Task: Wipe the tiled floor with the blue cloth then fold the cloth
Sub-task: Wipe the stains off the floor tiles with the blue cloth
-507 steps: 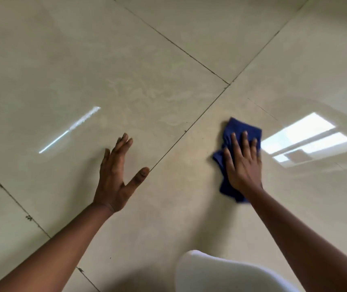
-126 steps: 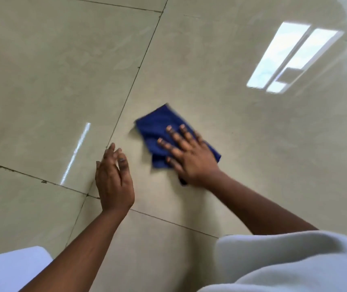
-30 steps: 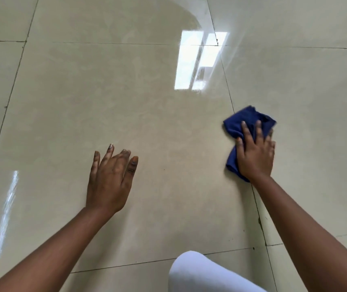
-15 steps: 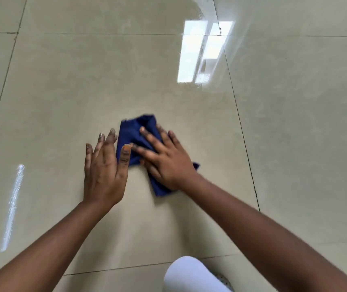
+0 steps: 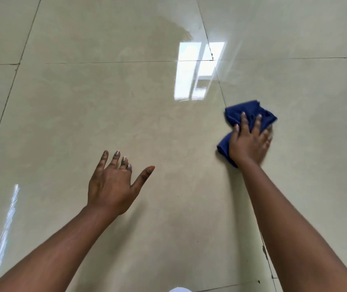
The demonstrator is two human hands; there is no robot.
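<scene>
The blue cloth [image 5: 250, 111] lies bunched on the glossy beige tiled floor [image 5: 115, 114], right of centre, straddling a grout line. My right hand [image 5: 249, 142] presses flat on its near half, fingers spread over the fabric; the cloth's middle is hidden under the palm. My left hand [image 5: 113, 182] rests on the floor at lower centre-left, fingers apart and thumb out, holding nothing, well away from the cloth.
Dark grout lines [image 5: 221, 89] cross the floor, with chipped spots along the seam near the lower right [image 5: 264, 251]. A bright window reflection [image 5: 198, 70] glares ahead. A bit of white clothing [image 5: 179, 289] shows at the bottom edge.
My right hand has swept the cloth from beside my left hand back out to the right. My left hand stays planted, with its thumb now spread wider.
</scene>
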